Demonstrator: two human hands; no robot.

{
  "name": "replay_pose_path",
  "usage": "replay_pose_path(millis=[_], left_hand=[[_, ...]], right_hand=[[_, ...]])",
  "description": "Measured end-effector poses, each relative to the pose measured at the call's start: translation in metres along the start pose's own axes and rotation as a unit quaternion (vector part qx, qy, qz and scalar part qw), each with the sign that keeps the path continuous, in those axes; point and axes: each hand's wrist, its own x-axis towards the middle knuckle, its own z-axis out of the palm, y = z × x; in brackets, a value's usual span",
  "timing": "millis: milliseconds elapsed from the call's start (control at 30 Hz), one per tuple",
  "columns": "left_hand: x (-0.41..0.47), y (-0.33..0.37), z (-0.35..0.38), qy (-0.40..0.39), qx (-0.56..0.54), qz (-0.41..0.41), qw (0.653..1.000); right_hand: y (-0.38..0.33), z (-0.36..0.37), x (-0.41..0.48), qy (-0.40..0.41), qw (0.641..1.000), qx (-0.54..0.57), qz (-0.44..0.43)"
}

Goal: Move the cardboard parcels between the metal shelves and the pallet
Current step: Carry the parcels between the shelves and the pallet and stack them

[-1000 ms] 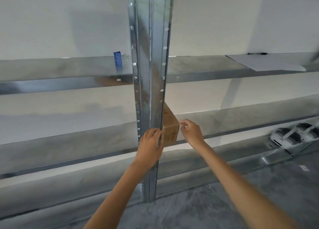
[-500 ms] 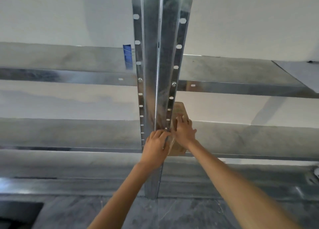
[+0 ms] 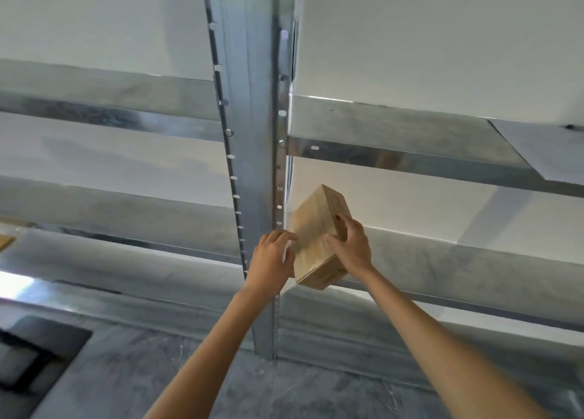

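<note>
Between the left hand (image 3: 271, 257) and the right hand (image 3: 352, 245): one cardboard parcel (image 3: 316, 232) is held tilted, its near corner jutting past the front lip of the metal shelf (image 3: 458, 260) to the right of the right hand; whether its far end rests on that shelf cannot be told.
Left hand grip: the fingers are curled against the parcel's left edge and pressed inward.
Right hand grip: the thumb is laid on the top face and the fingers are wrapped over the right side, so the parcel is clasped.
Progress: a transfer is judged to be under way, with this one parcel caught at the shelf edge; the pallet cannot be made out, so the direction of the move is not settled.
Left to do: the parcel is to be carried to its other station and set down.
Parcel: brown card, a small oblong box with crisp edges and faint print on the right side.
Shelving: grey galvanised steel with bright folded lips; the upright post (image 3: 252, 166) just left of the left hand is punched with slots.
Below the hands: a mottled grey floor (image 3: 300, 387), concrete-like.
</note>
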Motion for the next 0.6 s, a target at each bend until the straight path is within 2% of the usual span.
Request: replay_pose_path(millis=[133, 200, 333, 467, 600], left_hand=[[-0.025, 0.028, 0.025, 0.028, -0.057, -0.033, 0.997], [-0.036, 0.038, 0.038, 0.038, -0.078, -0.038, 0.996], [-0.06, 0.069, 0.049, 0.055, -0.184, -0.106, 0.976], [-0.084, 0.096, 0.049, 0.043, -0.264, -0.099, 0.959], [-0.11, 0.108, 0.052, 0.062, -0.269, -0.059, 0.959]], right_hand=[[0.023, -0.042, -0.028, -0.023, 0.991, 0.132, 0.01], [0.032, -0.064, -0.044, -0.044, 0.979, 0.198, 0.021], [0.044, -0.099, -0.081, -0.093, 0.948, 0.304, 0.006], [0.053, -0.12, -0.111, -0.129, 0.932, 0.339, -0.003], [0.06, -0.133, -0.13, -0.188, 0.931, 0.313, -0.024]])
